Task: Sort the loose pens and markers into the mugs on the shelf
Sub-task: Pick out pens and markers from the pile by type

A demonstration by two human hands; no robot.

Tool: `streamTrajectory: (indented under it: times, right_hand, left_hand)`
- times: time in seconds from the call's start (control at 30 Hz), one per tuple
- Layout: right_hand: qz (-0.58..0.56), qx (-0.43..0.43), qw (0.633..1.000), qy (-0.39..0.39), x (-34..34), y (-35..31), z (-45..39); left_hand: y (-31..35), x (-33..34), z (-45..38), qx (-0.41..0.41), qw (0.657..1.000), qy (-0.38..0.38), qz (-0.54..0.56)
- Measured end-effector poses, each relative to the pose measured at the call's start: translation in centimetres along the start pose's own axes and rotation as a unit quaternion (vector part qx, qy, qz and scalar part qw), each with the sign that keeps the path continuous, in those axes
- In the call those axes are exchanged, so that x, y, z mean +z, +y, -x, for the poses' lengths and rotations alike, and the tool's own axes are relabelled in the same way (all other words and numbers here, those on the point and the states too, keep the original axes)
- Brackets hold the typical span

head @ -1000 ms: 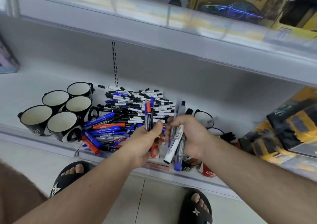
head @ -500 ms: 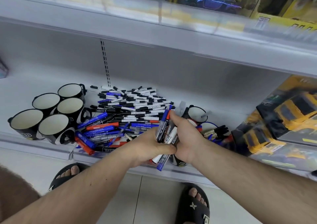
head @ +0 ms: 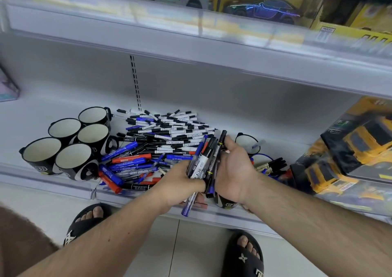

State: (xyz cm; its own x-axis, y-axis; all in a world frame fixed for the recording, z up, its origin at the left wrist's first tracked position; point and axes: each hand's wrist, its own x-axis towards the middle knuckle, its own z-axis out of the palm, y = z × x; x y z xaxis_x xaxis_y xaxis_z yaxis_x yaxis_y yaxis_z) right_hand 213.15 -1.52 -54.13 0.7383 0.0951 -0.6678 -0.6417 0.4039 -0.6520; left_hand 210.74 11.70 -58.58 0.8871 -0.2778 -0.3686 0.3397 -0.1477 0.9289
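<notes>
Both hands meet over the front edge of the shelf. The left hand and the right hand each curl round one shared bundle of markers, which stands roughly upright between the palms. The remaining pile of pens lies loose on the shelf, just beside five empty mugs at the left.

Handling: the markers are probably light, rigid and smooth-barrelled (prone to sliding past each other). Grip the bundle round mid-barrel, tightly enough that none slips out below.

Difference from a second ago: each hand then held its own separate cluster, slightly apart; the clusters are now merged into one bundle.
</notes>
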Motion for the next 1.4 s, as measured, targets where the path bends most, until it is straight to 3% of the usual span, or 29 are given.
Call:
streamTrajectory:
  times: [0.3, 0.53, 0.7, 0.83, 0.97, 1.23, 1.4]
  right_hand:
    - [0.164, -0.023, 0.986, 0.024, 0.3, 1.3, -0.3]
    - [0.126, -0.031, 0.991, 0.023, -0.8, 0.9, -0.9]
    - [0.128, -0.049, 0.99, -0.021, -1.2, 0.3, 0.0]
    - [0.222, -0.155, 0.962, 0.024, -0.9, 0.7, 0.1]
    - [0.323, -0.18, 0.927, 0.07, -0.8, 1.5, -0.4]
    - [0.35, -0.136, 0.925, 0.056, -1.0, 1.3, -0.3]
    - [0.343, -0.214, 0.914, 0.032, -1.4, 0.2, -0.2]
  left_hand:
    - [-0.8, 0.5, -0.5, 0.02, 0.997, 0.048, 0.065]
    - [-0.8, -0.5, -0.5, -0.035, 0.957, 0.057, 0.284]
    - [-0.7, -1.0, -0.6, -0.056, 0.929, 0.039, 0.363]
    - [-0.4, -0.5, -0.2, -0.066, 0.938, 0.013, 0.339]
    - [-0.3, 0.0, 0.1, -0.048, 0.952, -0.007, 0.301]
    - [-0.5, 0.1, 0.1, -0.028, 0.967, -0.016, 0.254]
    - [-0.7, 0.4, 0.0, -0.027, 0.971, -0.02, 0.238]
